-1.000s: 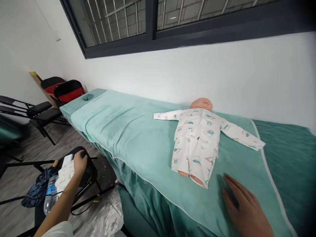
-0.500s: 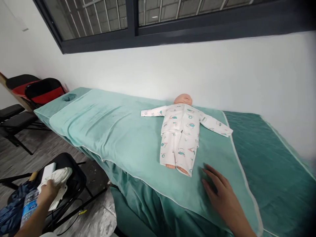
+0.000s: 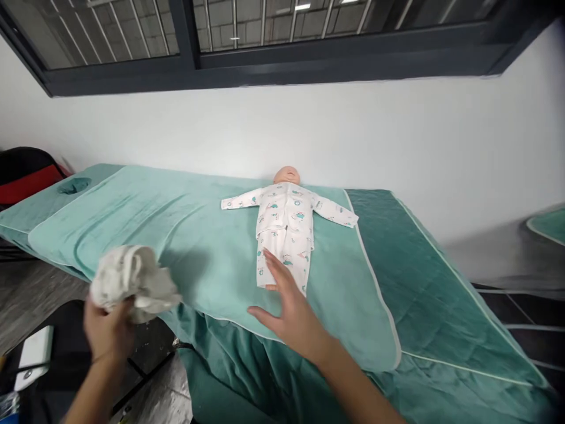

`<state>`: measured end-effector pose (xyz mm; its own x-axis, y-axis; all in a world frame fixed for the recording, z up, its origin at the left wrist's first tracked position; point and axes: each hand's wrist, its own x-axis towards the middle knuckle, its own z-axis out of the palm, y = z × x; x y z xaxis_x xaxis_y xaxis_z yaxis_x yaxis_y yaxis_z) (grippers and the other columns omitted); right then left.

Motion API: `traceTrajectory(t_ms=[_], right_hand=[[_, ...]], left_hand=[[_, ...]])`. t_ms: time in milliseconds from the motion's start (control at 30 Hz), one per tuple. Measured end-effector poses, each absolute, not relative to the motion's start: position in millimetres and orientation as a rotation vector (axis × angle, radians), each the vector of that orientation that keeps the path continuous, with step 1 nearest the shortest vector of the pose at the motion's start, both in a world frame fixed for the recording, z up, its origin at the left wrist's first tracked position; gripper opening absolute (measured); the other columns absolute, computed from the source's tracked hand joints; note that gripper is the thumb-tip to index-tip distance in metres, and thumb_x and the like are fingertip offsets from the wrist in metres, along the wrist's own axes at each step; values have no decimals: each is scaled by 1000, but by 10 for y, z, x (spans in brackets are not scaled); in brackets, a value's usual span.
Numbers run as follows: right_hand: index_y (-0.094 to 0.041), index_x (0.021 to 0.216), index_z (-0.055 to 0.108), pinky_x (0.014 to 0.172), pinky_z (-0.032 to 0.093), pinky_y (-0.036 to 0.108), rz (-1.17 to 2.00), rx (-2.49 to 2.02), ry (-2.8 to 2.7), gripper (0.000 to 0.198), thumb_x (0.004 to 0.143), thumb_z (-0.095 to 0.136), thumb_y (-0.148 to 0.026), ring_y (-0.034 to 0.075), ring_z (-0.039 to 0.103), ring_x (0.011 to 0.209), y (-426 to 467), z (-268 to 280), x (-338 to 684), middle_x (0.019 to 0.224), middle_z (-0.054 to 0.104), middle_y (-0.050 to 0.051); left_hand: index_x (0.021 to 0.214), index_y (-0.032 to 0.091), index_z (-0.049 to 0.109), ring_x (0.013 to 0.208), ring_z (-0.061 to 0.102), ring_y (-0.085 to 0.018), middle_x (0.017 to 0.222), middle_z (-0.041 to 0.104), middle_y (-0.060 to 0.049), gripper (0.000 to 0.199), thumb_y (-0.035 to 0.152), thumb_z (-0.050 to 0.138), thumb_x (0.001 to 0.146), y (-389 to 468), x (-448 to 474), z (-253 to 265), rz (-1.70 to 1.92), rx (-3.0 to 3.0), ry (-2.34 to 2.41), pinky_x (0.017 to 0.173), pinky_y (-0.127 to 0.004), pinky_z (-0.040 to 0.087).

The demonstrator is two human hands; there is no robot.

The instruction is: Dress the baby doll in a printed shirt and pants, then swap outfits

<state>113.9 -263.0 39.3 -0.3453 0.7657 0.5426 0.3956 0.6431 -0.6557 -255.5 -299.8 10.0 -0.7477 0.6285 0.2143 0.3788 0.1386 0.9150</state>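
My left hand (image 3: pixel 108 330) grips a crumpled white cloth (image 3: pixel 132 280), raised above the near left edge of the green bed; motion blurs both, and the cloth's exact kind is unclear. My right hand (image 3: pixel 293 315) is bare, thumb and fingers apart, hovering in front of the doll's legs. A baby doll (image 3: pixel 286 175) lies on its back on the bed, head toward the wall. It wears a white printed long-sleeved top (image 3: pixel 285 209) with the sleeves spread out, and matching trousers (image 3: pixel 269 253). My right hand partly covers the trouser legs.
A light green sheet (image 3: pixel 212 247) covers much of the padded bed, whose darker quilted cover (image 3: pixel 441 294) shows at the right. At lower left, a black chair (image 3: pixel 66 353) holds a white box-like object (image 3: pixel 35 356). A dark-framed window (image 3: pixel 265 65) sits in the wall behind.
My left hand has lifted the white cloth off the black chair and carried it right, over the bed's edge. My right hand has moved left, in front of the doll's legs. The view has turned right.
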Motion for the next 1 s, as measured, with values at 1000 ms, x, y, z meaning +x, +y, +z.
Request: traceTrajectory(t_ms=[1000], right_hand=[[-22, 130, 57, 102, 50, 47, 484, -1125, -1255, 62, 71, 76, -29, 29, 63, 116, -2082, 545, 1771, 130, 66, 9]], left_hand=[[136, 34, 59, 135, 52, -28, 152, 52, -3, 57, 33, 75, 81, -2142, 91, 579, 1025, 964, 751, 102, -36, 49]])
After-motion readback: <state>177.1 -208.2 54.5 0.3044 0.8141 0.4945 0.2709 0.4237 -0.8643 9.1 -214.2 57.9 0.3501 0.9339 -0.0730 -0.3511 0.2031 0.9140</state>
